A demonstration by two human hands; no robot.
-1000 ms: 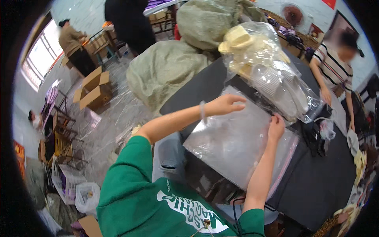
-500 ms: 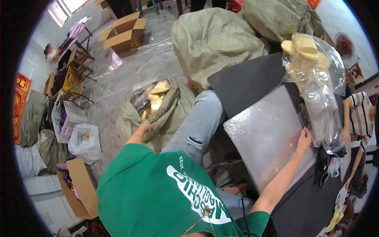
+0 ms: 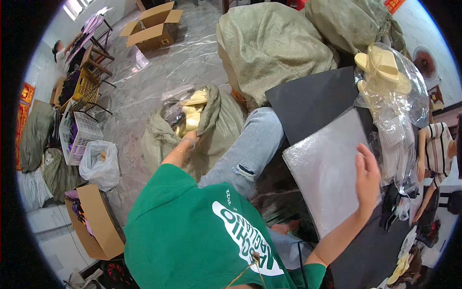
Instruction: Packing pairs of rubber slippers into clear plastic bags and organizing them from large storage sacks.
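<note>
My left hand (image 3: 191,138) reaches into the mouth of a green woven sack (image 3: 216,130) by my knee. It is at the lowest of several pale yellow slippers (image 3: 193,113) bunched there with clear plastic around some of them; its fingertips are hidden, so a grip cannot be made out. Over the right edge of a stack of clear plastic bags (image 3: 322,164), my right hand (image 3: 367,178) is raised with its fingers stretched out and nothing in it. The stack lies on a black tabletop (image 3: 317,96). Beyond that hand are bagged yellow slippers (image 3: 382,65).
Two big stuffed sacks, one of them pale green (image 3: 274,48), bulge behind the table. An open carton (image 3: 151,33) stands on the floor at the back. To the left are a white crate (image 3: 84,139), a white plastic bag (image 3: 99,166) and another carton (image 3: 98,221). A person in stripes (image 3: 438,144) is at the right.
My right hand has lifted off the plastic bags, its bent fingers now straightened. My left hand stays at the sack's mouth, shifted slightly towards the slippers. The whole view has tilted a little.
</note>
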